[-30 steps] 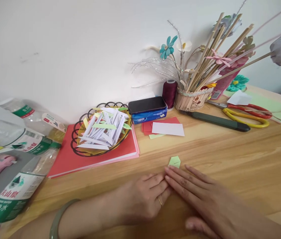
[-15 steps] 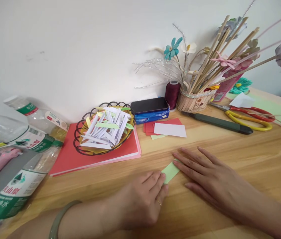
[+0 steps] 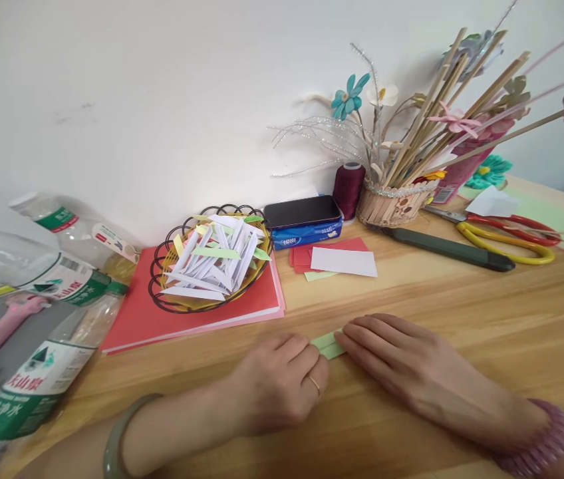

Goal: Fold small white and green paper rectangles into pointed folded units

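Observation:
A small strip of light green paper (image 3: 328, 344) lies on the wooden table (image 3: 486, 319) near its front edge. My left hand (image 3: 282, 382) rests on the strip's left end with curled fingers. From the right, my right hand (image 3: 392, 356) lies flat and presses its fingertips on the strip's other end. Most of the paper is hidden under both hands. A green bangle is on my left wrist, a pink bead bracelet on my right.
A wire basket (image 3: 209, 263) of folded paper strips sits on red sheets (image 3: 132, 319). Behind are red and white cards (image 3: 342, 259), a blue tissue pack (image 3: 306, 231), a thread spool (image 3: 348, 189), a stick holder (image 3: 392, 203), a utility knife (image 3: 449, 249), scissors (image 3: 506, 233). Plastic bottles (image 3: 37, 372) lie left.
The green paper went from a small folded piece ahead of my fingers to a narrow strip between my hands. My right hand slid left and closed in over it.

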`<state>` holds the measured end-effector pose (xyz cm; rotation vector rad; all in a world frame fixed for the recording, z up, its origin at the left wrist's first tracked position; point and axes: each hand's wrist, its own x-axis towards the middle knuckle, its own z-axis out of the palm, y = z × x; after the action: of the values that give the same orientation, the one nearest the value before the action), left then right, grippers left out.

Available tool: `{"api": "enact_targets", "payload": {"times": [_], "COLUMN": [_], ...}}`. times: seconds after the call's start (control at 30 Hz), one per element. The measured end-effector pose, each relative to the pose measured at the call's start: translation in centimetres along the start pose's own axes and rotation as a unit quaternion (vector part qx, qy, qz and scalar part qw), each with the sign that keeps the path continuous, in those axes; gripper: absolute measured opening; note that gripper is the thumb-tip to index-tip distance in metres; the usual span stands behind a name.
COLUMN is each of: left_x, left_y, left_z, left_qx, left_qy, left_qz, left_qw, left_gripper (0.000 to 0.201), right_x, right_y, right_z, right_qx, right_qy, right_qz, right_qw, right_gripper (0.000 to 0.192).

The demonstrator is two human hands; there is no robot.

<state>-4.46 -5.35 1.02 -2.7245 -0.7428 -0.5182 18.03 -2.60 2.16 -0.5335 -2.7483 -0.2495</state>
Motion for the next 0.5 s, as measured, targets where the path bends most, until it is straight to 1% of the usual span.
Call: {"api": "enact_targets", "payload": {"times": [0.1, 0.2, 0.3, 0.4, 0.5], "left_x": [0.2, 0.5, 0.8, 1.1, 1.4], "left_y": [-0.1, -0.2, -0.2, -0.3, -0.5], "left_z": [0.2, 0.2, 0.2, 0.0, -0.3], "left_qx": [-0.018, -0.046, -0.099, -0.174, -0.224], "left_qy": [-0.011, -0.009, -0.011, -0.027, -0.070], "left_qz": [-0.036, -0.071, -0.115, -0.186, -0.267], "left_qw": [0.999, 0.996, 0.988, 0.967, 0.935], "left_gripper": [0.014, 0.018, 0.022, 0.021, 0.017], "right_x": [0.1, 0.1, 0.2, 0.4, 0.7], "right_y": [0.2, 0.5, 0.7, 1.0, 1.3], "right_z": [0.2, 0.5, 0.6, 0.9, 1.3], "right_qx": [0.031, 0.049, 0.085, 0.142, 0.166], "right_qy": [-0.019, -0.024, -0.036, -0.050, -0.047], "right_qz": [0.003, 0.004, 0.031, 0.087, 0.146], "right_qw": [0.999, 0.999, 0.995, 0.985, 0.974], "right_gripper": [0.031, 0.029, 0.026, 0.020, 0.020]}}
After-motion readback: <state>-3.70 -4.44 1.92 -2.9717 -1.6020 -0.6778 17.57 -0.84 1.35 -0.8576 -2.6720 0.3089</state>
